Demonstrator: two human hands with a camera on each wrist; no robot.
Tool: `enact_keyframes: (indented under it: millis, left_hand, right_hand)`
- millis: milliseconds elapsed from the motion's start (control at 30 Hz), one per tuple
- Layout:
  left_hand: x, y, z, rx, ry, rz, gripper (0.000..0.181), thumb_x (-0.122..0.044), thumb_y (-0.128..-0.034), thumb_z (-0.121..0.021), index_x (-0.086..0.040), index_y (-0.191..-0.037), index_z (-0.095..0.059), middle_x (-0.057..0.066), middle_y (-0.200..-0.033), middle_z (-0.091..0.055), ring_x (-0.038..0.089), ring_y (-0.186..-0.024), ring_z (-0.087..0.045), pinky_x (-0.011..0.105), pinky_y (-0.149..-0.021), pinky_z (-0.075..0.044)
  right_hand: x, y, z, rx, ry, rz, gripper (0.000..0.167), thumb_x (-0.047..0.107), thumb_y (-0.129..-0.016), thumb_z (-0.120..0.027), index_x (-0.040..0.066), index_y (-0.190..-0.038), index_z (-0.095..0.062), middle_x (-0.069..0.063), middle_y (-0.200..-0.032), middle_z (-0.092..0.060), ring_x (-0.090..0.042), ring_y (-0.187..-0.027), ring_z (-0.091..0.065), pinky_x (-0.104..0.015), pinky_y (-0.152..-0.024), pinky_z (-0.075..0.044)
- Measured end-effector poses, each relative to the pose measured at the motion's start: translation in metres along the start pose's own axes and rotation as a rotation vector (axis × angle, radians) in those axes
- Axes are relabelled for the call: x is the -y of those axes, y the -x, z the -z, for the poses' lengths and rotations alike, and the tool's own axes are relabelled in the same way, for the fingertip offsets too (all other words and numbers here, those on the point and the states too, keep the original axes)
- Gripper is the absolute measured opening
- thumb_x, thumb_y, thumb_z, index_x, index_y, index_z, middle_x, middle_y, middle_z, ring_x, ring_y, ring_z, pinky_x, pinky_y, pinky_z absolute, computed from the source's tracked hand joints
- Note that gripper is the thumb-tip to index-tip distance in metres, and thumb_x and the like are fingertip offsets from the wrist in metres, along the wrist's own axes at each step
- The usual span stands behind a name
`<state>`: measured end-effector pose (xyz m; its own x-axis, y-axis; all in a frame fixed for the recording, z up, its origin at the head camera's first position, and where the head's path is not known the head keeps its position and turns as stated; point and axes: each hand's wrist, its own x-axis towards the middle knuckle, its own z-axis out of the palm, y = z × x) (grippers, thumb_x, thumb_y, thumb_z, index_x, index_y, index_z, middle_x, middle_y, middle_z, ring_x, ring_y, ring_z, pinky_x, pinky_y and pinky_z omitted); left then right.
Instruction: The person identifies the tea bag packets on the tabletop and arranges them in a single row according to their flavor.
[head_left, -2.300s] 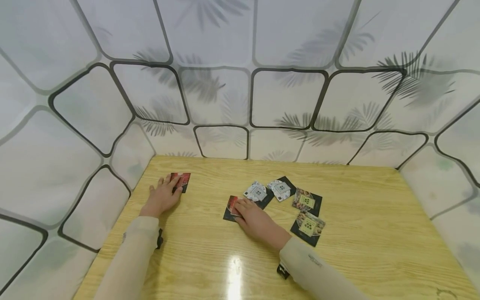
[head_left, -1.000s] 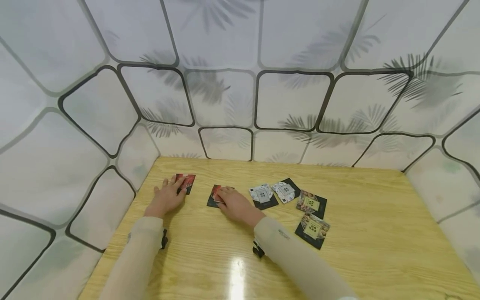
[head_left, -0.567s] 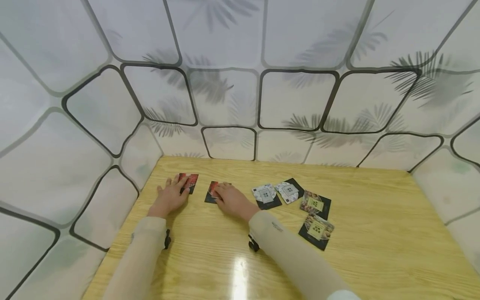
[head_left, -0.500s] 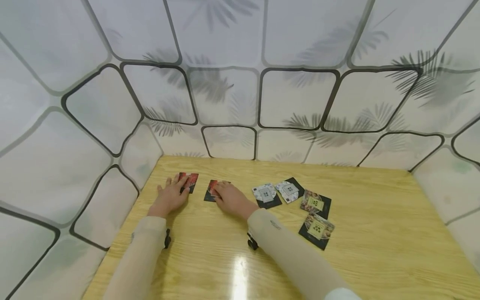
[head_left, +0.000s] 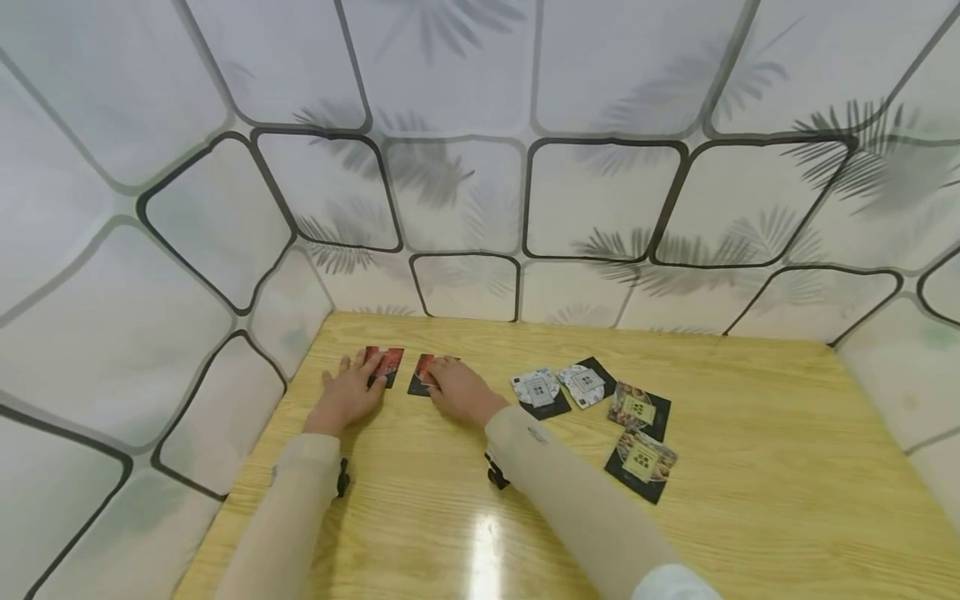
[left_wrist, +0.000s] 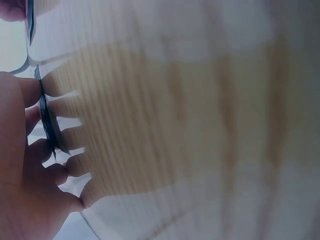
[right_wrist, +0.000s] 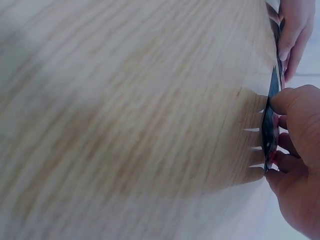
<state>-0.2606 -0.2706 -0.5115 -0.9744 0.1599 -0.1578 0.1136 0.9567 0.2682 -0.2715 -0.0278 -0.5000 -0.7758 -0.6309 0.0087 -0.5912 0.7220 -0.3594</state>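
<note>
In the head view, my left hand [head_left: 347,398] rests with spread fingers on a red-and-black square card [head_left: 389,364] at the table's far left. Just to its right, my right hand [head_left: 463,392] presses its fingers on a second red-and-black card [head_left: 417,382], covering its right part. A narrow gap separates the two cards, both flat on the wood. In the left wrist view the thin card [left_wrist: 48,120] shows edge-on beneath the fingers. The right wrist view shows the other card [right_wrist: 270,132] edge-on under my fingertips and thumb.
Right of my hands lie two white-patterned cards [head_left: 541,392], close together. Beyond them are two cards with food pictures and yellow labels [head_left: 641,463], nearly touching. A pale patterned wall covering [head_left: 596,200] rises behind the wooden table [head_left: 757,467] and along its sides.
My right hand has slid its red card leftward and slightly away, from beside the white cards to near the left card. My left hand stays on its card; the view has shifted a little.
</note>
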Motion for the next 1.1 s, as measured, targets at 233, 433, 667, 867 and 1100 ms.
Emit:
enact_keyframes:
  millis: [233, 433, 667, 867, 1100]
  left_hand:
    - [-0.005, 0.000, 0.000, -0.007, 0.010, -0.006, 0.062, -0.038, -0.1137, -0.037, -0.011, -0.169, -0.026, 0.030, -0.172, -0.016, 0.060, -0.157, -0.012, 0.087, -0.116, -0.011]
    - [-0.006, 0.000, 0.000, -0.009, 0.013, -0.013, 0.062, -0.037, -0.1134, -0.038, -0.011, -0.168, -0.028, 0.031, -0.172, -0.017, 0.061, -0.157, -0.013, 0.087, -0.115, -0.012]
    - [-0.005, 0.001, 0.003, 0.000, 0.028, -0.001, 0.062, -0.037, -0.1134, -0.037, -0.012, -0.169, -0.026, 0.031, -0.172, -0.016, 0.060, -0.157, -0.011, 0.087, -0.116, -0.011]
    - [-0.003, 0.002, 0.002, 0.003, 0.035, -0.002, 0.062, -0.038, -0.1136, -0.036, -0.011, -0.169, -0.026, 0.031, -0.172, -0.015, 0.061, -0.157, -0.011, 0.087, -0.115, -0.010]
    - [-0.002, 0.001, 0.003, -0.004, 0.027, -0.001, 0.062, -0.038, -0.1138, -0.036, -0.011, -0.169, -0.026, 0.030, -0.172, -0.015, 0.060, -0.157, -0.011, 0.087, -0.116, -0.010]
  right_hand:
    - [-0.002, -0.005, -0.001, 0.039, 0.020, -0.039, 0.038, 0.022, -0.112, -0.052, 0.005, -0.145, -0.059, -0.012, -0.151, -0.059, -0.030, -0.147, -0.050, -0.042, -0.122, -0.043]
    - [-0.002, -0.008, -0.001, 0.038, 0.016, -0.053, 0.035, 0.022, -0.112, -0.052, 0.007, -0.142, -0.060, -0.011, -0.148, -0.061, -0.029, -0.145, -0.052, -0.043, -0.120, -0.044]
    - [-0.001, -0.012, -0.002, 0.045, 0.016, -0.058, 0.034, 0.023, -0.112, -0.053, 0.008, -0.141, -0.061, -0.011, -0.148, -0.061, -0.029, -0.146, -0.051, -0.043, -0.120, -0.045]
    - [0.000, -0.013, -0.005, 0.033, 0.034, -0.046, 0.029, 0.022, -0.111, -0.053, 0.009, -0.135, -0.063, -0.009, -0.142, -0.064, -0.028, -0.141, -0.055, -0.042, -0.116, -0.048]
    - [0.004, -0.013, -0.003, 0.015, 0.076, -0.031, 0.027, 0.021, -0.111, -0.053, 0.008, -0.132, -0.065, -0.010, -0.141, -0.064, -0.030, -0.142, -0.054, -0.041, -0.119, -0.046]
